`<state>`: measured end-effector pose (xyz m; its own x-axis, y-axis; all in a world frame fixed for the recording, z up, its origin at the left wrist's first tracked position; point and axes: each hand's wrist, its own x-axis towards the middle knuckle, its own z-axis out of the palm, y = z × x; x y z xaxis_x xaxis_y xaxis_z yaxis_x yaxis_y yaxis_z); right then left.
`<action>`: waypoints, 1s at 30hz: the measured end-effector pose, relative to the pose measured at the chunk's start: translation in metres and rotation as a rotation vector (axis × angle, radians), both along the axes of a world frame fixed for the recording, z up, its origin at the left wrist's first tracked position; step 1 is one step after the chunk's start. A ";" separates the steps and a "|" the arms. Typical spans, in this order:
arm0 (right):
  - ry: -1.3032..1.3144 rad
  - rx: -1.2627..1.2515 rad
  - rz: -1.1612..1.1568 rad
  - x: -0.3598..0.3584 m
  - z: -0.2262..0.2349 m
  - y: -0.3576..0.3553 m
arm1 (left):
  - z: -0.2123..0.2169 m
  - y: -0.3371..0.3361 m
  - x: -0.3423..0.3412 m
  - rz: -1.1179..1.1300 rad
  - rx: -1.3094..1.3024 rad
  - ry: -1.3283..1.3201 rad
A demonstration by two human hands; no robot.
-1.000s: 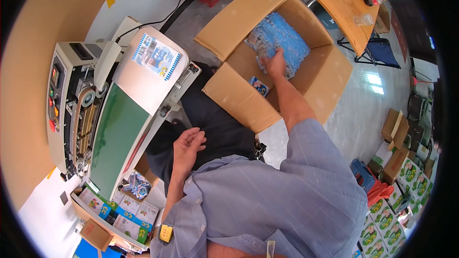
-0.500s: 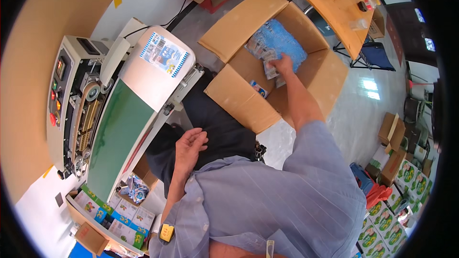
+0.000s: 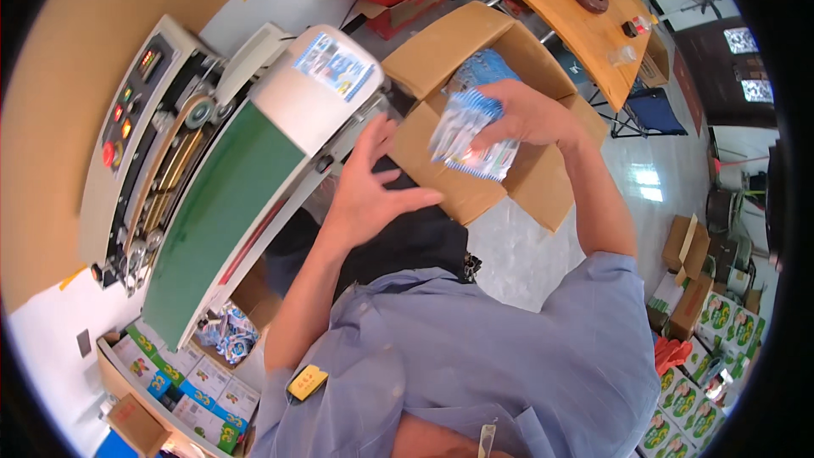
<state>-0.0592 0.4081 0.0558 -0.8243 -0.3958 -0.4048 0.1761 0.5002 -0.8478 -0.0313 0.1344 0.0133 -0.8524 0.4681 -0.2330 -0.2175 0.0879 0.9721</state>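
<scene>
My right hand point(image 3: 536, 114) is closed round a bundle of blue-and-white plastic packets point(image 3: 476, 137), thumb on the near side. The bundle is held above an open cardboard box point(image 3: 551, 195). Inside that box, behind my right hand, more blue packets point(image 3: 485, 66) are partly in view. My left hand point(image 3: 366, 191) is raised between the box and a machine with a green conveyor belt point(image 3: 222, 219). Its fingers and thumb are spread apart, with nothing held. A single printed packet point(image 3: 336, 66) lies flat on the machine's pale end plate point(image 3: 280, 110).
The machine's control panel point(image 3: 136, 89) with lit buttons stands left of the belt. Below it, a carton point(image 3: 222, 335) holds loose packets, near several small printed boxes point(image 3: 199, 382). A wooden table point(image 3: 543, 0) is at the far right, with a folding chair point(image 3: 657, 110) beside it.
My right hand has come up out of the box with the packets and moved nearer. My left hand has risen, moved forward and spread its fingers. The view has shifted slightly.
</scene>
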 end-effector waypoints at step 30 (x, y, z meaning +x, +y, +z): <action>0.030 -0.679 -0.131 0.010 -0.054 -0.250 | -0.030 -0.145 0.056 0.854 0.710 0.020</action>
